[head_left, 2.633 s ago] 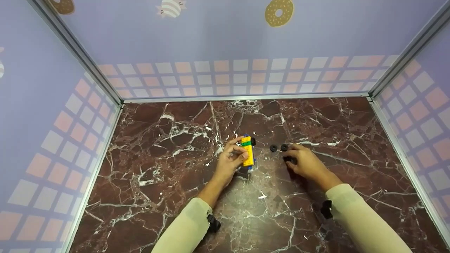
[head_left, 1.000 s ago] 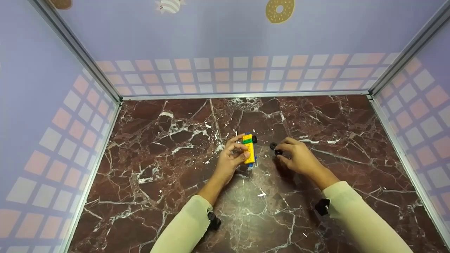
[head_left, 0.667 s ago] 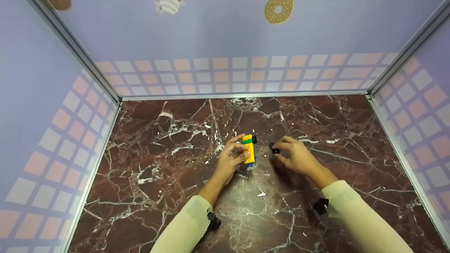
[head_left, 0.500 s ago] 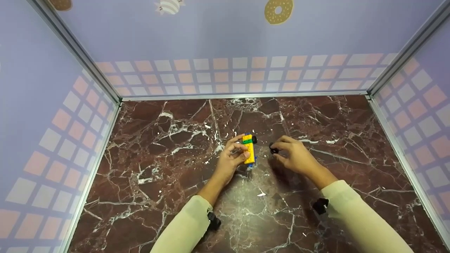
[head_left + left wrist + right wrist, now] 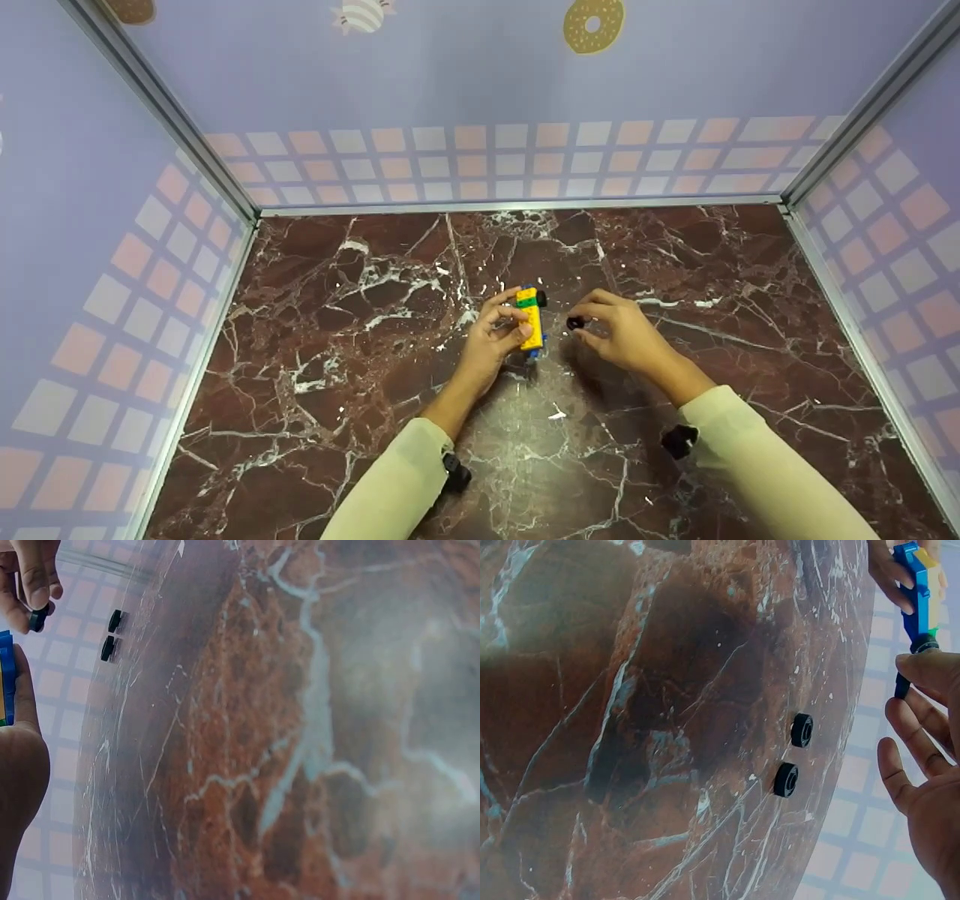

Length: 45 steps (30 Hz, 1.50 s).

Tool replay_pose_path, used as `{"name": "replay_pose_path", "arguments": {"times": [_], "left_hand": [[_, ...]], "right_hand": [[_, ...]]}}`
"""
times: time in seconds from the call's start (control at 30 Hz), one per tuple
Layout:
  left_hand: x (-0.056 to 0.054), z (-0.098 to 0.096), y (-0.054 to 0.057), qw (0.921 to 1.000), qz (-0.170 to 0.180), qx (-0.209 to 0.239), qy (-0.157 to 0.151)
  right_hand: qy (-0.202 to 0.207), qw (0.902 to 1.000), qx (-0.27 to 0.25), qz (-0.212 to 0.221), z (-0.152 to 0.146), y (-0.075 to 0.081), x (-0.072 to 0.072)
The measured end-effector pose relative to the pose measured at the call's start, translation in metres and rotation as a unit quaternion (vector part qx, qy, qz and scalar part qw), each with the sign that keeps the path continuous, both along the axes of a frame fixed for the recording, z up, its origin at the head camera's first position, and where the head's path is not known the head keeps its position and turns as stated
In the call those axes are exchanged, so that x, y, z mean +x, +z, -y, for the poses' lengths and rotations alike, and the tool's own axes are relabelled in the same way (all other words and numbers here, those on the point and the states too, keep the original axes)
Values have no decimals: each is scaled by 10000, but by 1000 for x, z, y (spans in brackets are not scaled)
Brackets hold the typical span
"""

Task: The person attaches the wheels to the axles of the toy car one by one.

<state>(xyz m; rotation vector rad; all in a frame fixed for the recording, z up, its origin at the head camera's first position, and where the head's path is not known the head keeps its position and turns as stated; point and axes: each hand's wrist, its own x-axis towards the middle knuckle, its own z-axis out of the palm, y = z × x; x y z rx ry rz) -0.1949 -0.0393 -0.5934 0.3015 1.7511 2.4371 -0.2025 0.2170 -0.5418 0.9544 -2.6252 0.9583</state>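
My left hand (image 5: pixel 491 337) holds a small toy car (image 5: pixel 531 322) of yellow, green and blue building bricks, thumb across its yellow top. A black wheel (image 5: pixel 541 298) is on the car's right side at the far end. To the right of the car, my right hand (image 5: pixel 622 334) pinches a loose black wheel (image 5: pixel 575 322) between thumb and fingertips, apart from the car. The right wrist view shows this held wheel (image 5: pixel 902 685) edge-on below the car's blue underside (image 5: pixel 921 604). Two more black wheels (image 5: pixel 802 730) (image 5: pixel 785 779) stand on the table, hidden behind the right hand in the head view.
The table (image 5: pixel 360 435) is dark red marble pattern with white veins and small white flecks. Lilac panels with pink and white squares (image 5: pixel 472 161) enclose it at the back and both sides. Black wrist cameras (image 5: pixel 455 474) sit at both sleeves.
My right hand has moved left toward the car with the wheel in its fingers, covering the two table wheels seen earlier in the head view. The left hand and car have barely moved.
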Motion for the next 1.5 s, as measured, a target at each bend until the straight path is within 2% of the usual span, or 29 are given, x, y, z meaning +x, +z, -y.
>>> {"name": "replay_pose_path", "arguments": {"times": [0.47,0.87,1.2,1.5], "left_hand": [[-1,-2,-1,9999,-11,120,43],[1,-2,0,9999,-109,-86,48],[0,-2,-2,9999,-105,17,50],[0,-3,-3,9999,-65,-23,78]], "right_hand": [[132,9995,-197,194,11,5,5],[302,9985,-324,313,21,10,10],[276,9964,-347,729,25,12,13],[350,9951,-462,800,26,10,13]]}}
